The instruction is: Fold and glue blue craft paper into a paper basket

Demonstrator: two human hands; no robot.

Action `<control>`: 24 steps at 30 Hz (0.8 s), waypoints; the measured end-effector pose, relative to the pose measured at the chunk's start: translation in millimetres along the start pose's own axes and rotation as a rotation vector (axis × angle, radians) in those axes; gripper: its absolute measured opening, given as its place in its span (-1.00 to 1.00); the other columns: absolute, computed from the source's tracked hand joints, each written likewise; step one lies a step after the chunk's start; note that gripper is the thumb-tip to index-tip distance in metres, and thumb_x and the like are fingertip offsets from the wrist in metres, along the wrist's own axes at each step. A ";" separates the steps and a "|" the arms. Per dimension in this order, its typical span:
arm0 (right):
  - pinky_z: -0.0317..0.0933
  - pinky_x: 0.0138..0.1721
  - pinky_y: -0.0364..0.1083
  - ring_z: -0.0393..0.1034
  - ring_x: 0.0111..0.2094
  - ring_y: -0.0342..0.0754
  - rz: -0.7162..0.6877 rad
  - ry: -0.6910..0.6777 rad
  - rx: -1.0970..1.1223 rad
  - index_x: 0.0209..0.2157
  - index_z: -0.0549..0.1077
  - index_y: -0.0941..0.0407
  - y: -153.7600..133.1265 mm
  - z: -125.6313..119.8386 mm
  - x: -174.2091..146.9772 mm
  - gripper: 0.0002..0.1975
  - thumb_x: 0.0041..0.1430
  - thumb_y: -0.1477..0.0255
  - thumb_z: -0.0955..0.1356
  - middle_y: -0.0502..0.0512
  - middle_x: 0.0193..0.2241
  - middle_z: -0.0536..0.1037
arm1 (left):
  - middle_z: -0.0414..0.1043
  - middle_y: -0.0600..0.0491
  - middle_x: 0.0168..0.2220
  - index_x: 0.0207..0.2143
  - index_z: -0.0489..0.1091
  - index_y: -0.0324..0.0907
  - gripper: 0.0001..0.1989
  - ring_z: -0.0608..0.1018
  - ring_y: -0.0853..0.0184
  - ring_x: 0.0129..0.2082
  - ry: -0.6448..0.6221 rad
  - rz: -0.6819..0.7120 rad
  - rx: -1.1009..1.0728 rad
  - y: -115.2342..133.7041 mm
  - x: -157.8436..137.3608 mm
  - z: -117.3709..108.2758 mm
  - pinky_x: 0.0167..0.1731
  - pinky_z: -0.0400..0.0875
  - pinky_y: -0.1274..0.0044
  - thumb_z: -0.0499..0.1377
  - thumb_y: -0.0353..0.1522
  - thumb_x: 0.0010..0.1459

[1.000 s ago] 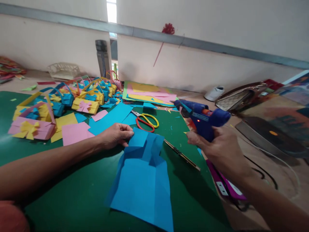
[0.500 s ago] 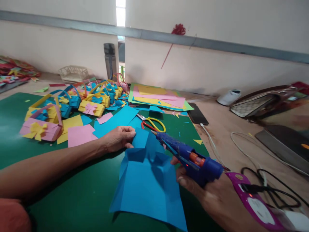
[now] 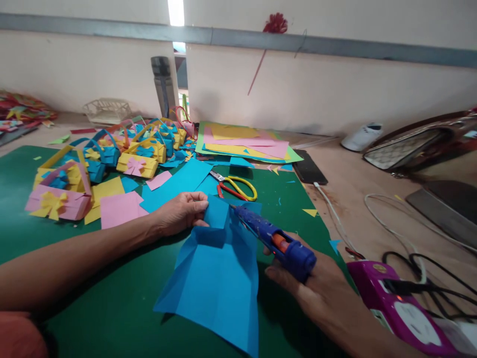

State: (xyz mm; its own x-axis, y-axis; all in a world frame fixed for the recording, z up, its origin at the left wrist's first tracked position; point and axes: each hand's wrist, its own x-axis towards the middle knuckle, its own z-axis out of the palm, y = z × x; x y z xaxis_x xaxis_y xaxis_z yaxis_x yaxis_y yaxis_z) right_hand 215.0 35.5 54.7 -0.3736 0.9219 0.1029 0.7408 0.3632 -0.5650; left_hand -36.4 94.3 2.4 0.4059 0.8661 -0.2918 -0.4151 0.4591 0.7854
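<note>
A folded sheet of blue paper (image 3: 214,278) with creased flaps lies in front of me on the green mat (image 3: 112,298). My left hand (image 3: 186,211) pinches one of its raised flaps at the far left corner. In my right hand (image 3: 309,278) is a dark blue glue gun (image 3: 276,241) with an orange part showing in its body. Its nozzle points left and rests close to the edge of the pinched flap; whether it touches the paper is hard to see. Just beyond the paper lie scissors (image 3: 238,186) with red and yellow handles.
Small paper baskets (image 3: 137,164) with bows stand at the left back. Coloured sheets (image 3: 249,141) are stacked at the back beside a phone (image 3: 310,166). Pink squares (image 3: 121,209) lie left. On the right are a purple power strip (image 3: 387,288), cables and a bag (image 3: 410,144).
My right hand has moved the glue gun left, bringing its nozzle up to the flap. The paper's near edge has swung left. My left hand keeps its pinch.
</note>
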 end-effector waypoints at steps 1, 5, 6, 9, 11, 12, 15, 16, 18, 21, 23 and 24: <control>0.35 -0.24 0.04 0.46 -0.25 0.11 0.003 -0.004 -0.003 -0.02 0.38 0.08 -0.8 -0.5 0.3 -0.50 0.07 0.10 0.26 0.16 -0.28 0.56 | 0.37 0.14 -0.62 -0.52 0.23 -0.27 -0.59 0.47 0.48 -0.64 -0.002 -0.002 0.000 0.1 -0.3 0.2 -0.58 0.48 0.65 0.41 -0.30 -0.26; 0.35 -0.27 0.03 0.44 -0.22 0.11 -0.004 -0.060 0.011 -0.01 0.37 0.07 -2.6 -1.8 1.4 -0.53 0.08 0.15 0.27 0.16 -0.24 0.55 | 0.38 0.13 -0.63 -0.53 0.24 -0.28 -0.61 0.47 0.48 -0.65 -0.010 -0.006 -0.001 0.6 -1.3 1.1 -0.59 0.47 0.66 0.41 -0.31 -0.24; 0.35 -0.26 0.03 0.44 -0.21 0.11 -0.001 -0.072 0.010 0.00 0.36 0.06 -2.4 -1.9 1.7 -0.53 0.09 0.15 0.26 0.16 -0.22 0.54 | 0.38 0.13 -0.63 -0.53 0.24 -0.28 -0.61 0.47 0.48 -0.65 -0.010 -0.005 -0.001 0.7 -1.4 1.2 -0.59 0.48 0.66 0.41 -0.31 -0.24; 0.34 -0.21 0.05 0.43 -0.16 0.10 0.005 -0.095 0.001 0.03 0.32 0.05 -0.2 -1.6 1.4 -0.52 0.10 0.16 0.25 0.15 -0.14 0.52 | 0.38 0.13 -0.62 -0.53 0.23 -0.28 -0.62 0.47 0.49 -0.65 -0.007 -0.004 0.000 0.7 -1.3 1.5 -0.58 0.48 0.65 0.40 -0.32 -0.23; 0.31 -0.13 0.06 0.40 -0.09 0.09 -0.018 -0.117 0.004 0.06 0.29 0.04 1.3 -1.0 0.3 -0.51 0.11 0.16 0.25 0.13 -0.07 0.48 | 0.37 0.13 -0.62 -0.53 0.23 -0.27 -0.62 0.47 0.49 -0.65 -0.002 -0.005 0.002 0.7 -1.1 1.7 -0.58 0.47 0.65 0.40 -0.32 -0.23; 0.30 -0.10 0.06 0.38 -0.06 0.08 -0.032 -0.125 0.005 0.07 0.28 0.04 1.7 -0.6 -0.3 -0.50 0.11 0.17 0.25 0.12 -0.04 0.46 | 0.37 0.13 -0.63 -0.53 0.23 -0.27 -0.61 0.47 0.48 -0.65 0.000 -0.006 0.004 0.8 -1.1 1.7 -0.58 0.47 0.65 0.40 -0.31 -0.23; 0.27 -0.05 0.06 0.34 -0.01 0.08 -0.055 -0.123 0.005 0.10 0.25 0.03 1.3 -0.3 -1.4 -0.49 0.12 0.19 0.25 0.10 0.01 0.43 | 0.37 0.13 -0.62 -0.52 0.23 -0.27 -0.61 0.48 0.47 -0.64 0.002 -0.009 0.010 1.0 -1.4 1.8 -0.58 0.47 0.64 0.41 -0.31 -0.24; 0.27 -0.05 0.06 0.34 -0.01 0.08 -0.053 -0.119 0.008 0.10 0.25 0.03 0.8 -0.4 -1.3 -0.49 0.12 0.19 0.25 0.09 0.02 0.42 | 0.37 0.13 -0.62 -0.52 0.23 -0.27 -0.61 0.47 0.47 -0.64 0.002 -0.009 0.012 1.1 -1.6 1.7 -0.58 0.47 0.64 0.40 -0.31 -0.24; 0.29 -0.07 0.05 0.36 -0.03 0.08 -0.047 -0.112 0.022 0.10 0.26 0.03 -0.2 -1.1 -0.2 -0.49 0.11 0.18 0.26 0.10 0.00 0.44 | 0.36 0.13 -0.62 -0.52 0.23 -0.27 -0.62 0.47 0.48 -0.64 -0.001 -0.008 0.016 1.0 -1.8 1.5 -0.57 0.46 0.64 0.40 -0.31 -0.22; 0.31 -0.11 0.04 0.38 -0.07 0.09 -0.029 -0.101 0.037 0.08 0.28 0.06 -1.1 -2.3 2.7 -0.48 0.11 0.15 0.26 0.13 -0.05 0.47 | 0.36 0.13 -0.61 -0.52 0.23 -0.26 -0.63 0.46 0.48 -0.64 -0.004 -0.009 0.028 0.4 -1.8 0.9 -0.56 0.47 0.62 0.39 -0.31 -0.21; 0.30 -0.11 0.05 0.38 -0.07 0.09 -0.014 -0.084 0.038 0.07 0.29 0.08 -2.0 -2.7 4.3 -0.47 0.11 0.14 0.25 0.15 -0.07 0.48 | 0.37 0.13 -0.60 -0.51 0.23 -0.26 -0.62 0.46 0.47 -0.63 -0.004 -0.010 0.039 0.0 -1.5 0.5 -0.54 0.47 0.60 0.39 -0.30 -0.21; 0.30 -0.11 0.05 0.38 -0.07 0.09 -0.007 -0.078 0.037 0.07 0.30 0.08 -2.6 -2.9 4.9 -0.47 0.11 0.14 0.25 0.16 -0.08 0.49 | 0.37 0.12 -0.59 -0.50 0.23 -0.26 -0.62 0.46 0.47 -0.62 -0.004 -0.010 0.043 -0.2 -1.4 0.3 -0.54 0.47 0.60 0.39 -0.29 -0.22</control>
State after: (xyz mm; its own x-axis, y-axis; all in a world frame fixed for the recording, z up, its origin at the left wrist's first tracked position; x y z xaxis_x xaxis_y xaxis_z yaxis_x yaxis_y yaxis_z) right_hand 212.8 39.5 59.1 -0.4218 0.9056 0.0438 0.7178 0.3631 -0.5941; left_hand -36.7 93.0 2.8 0.4129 0.8607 -0.2980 -0.3752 0.4588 0.8054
